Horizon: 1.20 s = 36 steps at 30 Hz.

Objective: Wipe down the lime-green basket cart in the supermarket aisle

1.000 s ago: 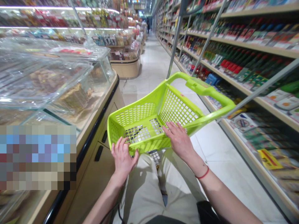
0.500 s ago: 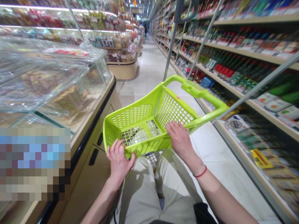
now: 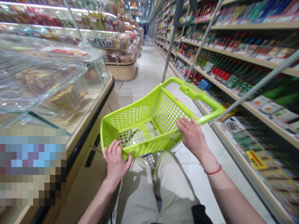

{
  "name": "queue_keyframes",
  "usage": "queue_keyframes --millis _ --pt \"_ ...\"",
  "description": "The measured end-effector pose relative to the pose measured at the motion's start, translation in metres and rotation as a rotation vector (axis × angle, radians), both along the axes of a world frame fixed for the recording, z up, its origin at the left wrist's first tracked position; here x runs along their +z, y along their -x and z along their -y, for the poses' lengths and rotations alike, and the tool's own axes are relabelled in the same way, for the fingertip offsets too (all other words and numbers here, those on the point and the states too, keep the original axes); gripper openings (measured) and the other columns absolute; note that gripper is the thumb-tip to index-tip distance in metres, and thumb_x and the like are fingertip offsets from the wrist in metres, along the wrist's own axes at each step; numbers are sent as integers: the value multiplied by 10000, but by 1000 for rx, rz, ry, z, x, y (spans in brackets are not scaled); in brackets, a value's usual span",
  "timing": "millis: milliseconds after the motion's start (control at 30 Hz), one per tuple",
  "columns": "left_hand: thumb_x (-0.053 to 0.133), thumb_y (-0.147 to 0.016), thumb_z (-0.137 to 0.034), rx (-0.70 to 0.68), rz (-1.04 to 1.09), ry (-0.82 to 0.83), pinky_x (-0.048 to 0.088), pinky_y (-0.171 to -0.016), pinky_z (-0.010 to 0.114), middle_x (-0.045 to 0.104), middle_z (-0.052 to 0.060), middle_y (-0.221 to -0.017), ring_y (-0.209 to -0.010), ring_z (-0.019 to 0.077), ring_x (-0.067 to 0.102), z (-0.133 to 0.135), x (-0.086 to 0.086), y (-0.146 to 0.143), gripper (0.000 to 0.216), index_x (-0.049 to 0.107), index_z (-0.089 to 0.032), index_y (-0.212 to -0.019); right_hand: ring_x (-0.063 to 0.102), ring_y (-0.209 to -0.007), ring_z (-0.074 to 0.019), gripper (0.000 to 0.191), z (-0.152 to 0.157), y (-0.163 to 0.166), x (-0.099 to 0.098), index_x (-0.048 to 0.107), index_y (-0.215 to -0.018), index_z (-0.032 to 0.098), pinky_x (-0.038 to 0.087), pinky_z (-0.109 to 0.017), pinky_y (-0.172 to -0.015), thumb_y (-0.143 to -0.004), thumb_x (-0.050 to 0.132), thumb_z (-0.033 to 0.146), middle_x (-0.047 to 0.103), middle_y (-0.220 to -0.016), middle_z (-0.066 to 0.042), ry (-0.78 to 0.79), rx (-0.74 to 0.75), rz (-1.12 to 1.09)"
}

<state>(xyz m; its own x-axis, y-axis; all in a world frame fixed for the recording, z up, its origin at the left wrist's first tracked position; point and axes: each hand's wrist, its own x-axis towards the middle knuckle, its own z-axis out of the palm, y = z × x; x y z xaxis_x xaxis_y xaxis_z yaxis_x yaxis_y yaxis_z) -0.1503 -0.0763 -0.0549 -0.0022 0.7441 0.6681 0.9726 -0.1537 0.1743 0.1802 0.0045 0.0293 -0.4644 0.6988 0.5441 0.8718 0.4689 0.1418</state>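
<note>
A bright green plastic shopping cart (image 3: 149, 147) with perforated walls stands crosswise in front of my legs. Its basket holds nothing that I can see. My left hand (image 3: 116, 161) is hooked over the near rim at the left end, with the thumb on my side and the fingers bent inward. Farther right, my right hand (image 3: 192, 137) curls over the near rim close to the handle end. The cart's handle (image 3: 198, 93) loops out to the right, beyond my right hand. Both palms hide parts of the rim.
Glass food cases (image 3: 67, 99) on a wooden counter with a black edge (image 3: 86, 133) run along the left. Shelves of packaged goods (image 3: 252, 56) line the right. Grey metal poles (image 3: 171, 46) slant across the view. A tiled aisle (image 3: 149, 62) leads to a distant person (image 3: 144, 31).
My right hand has slid right along the cart's rim, toward the handle end. My left hand keeps its place on the rim. The whole view has shifted slightly.
</note>
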Motion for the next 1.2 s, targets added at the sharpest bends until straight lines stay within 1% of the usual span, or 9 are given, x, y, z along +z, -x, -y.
queue_keyframes --millis 167,267,400,467,567,767,900,1100,1200 --pt "620 -786 -339 28 1 25 160 -1169 587 618 160 -1247 -1338 344 445 -1 0 0 308 528 -199 -1044 577 -1179 -257 510 0 12 -7 616 -1245 106 344 -484 -1147 -791 431 -34 681 -1215 -131 17 26 -31" --pt "607 -809 -343 26 -11 59 96 -1185 604 584 170 -1330 -1381 349 406 -1 5 -14 390 535 -178 -1155 593 -1137 -248 504 3 28 -12 614 -1246 119 351 -473 -1142 -801 424 -22 686 -1187 -131 43 61 -45" --pt "569 -849 -342 -195 -57 141 116 -1213 530 539 163 -1410 -1399 318 395 -7 20 -50 575 439 -138 -1370 606 -1115 -253 451 7 49 -19 621 -1226 119 378 -474 -1124 -837 423 8 688 -1165 -131 56 75 -50" --pt "544 -865 -328 -339 -64 180 138 -1220 491 512 152 -1445 -1409 290 387 -14 25 -68 642 361 -130 -1448 603 -1133 -254 445 9 55 -22 595 -1256 103 391 -476 -1116 -856 417 19 680 -1184 -144 63 101 -71" --pt "556 -856 -345 -410 -26 225 148 -1212 505 539 126 -1419 -1370 284 437 -23 28 -84 683 338 -180 -1482 584 -1193 -242 448 11 55 -26 545 -1294 77 406 -481 -1112 -880 382 20 662 -1231 -171 53 164 -141" --pt "530 -875 -320 -419 17 246 203 -1198 464 581 92 -1357 -1298 253 505 -26 23 -83 647 350 -225 -1489 494 -1335 -223 382 13 36 -21 591 -1206 127 418 -497 -1112 -913 366 31 596 -1358 -175 79 236 -169" --pt "547 -863 -321 -414 25 241 187 -1207 446 587 76 -1343 -1280 240 516 -25 23 -82 660 354 -231 -1488 496 -1339 -223 397 12 17 -12 598 -1208 142 413 -500 -1122 -901 381 16 597 -1360 -164 71 205 -168" --pt "555 -851 -322 -432 42 236 191 -1200 443 593 82 -1325 -1259 241 529 -25 25 -81 666 359 -229 -1480 544 -1294 -221 369 3 -26 -2 636 -1180 180 424 -490 -1118 -909 439 27 638 -1311 -130 -65 126 -202" --pt "573 -840 -324 -432 50 238 196 -1195 438 595 81 -1316 -1240 238 540 -25 26 -81 674 365 -227 -1473 549 -1289 -218 403 1 -39 0 636 -1195 200 431 -492 -1112 -904 422 21 645 -1301 -119 -131 64 -244"
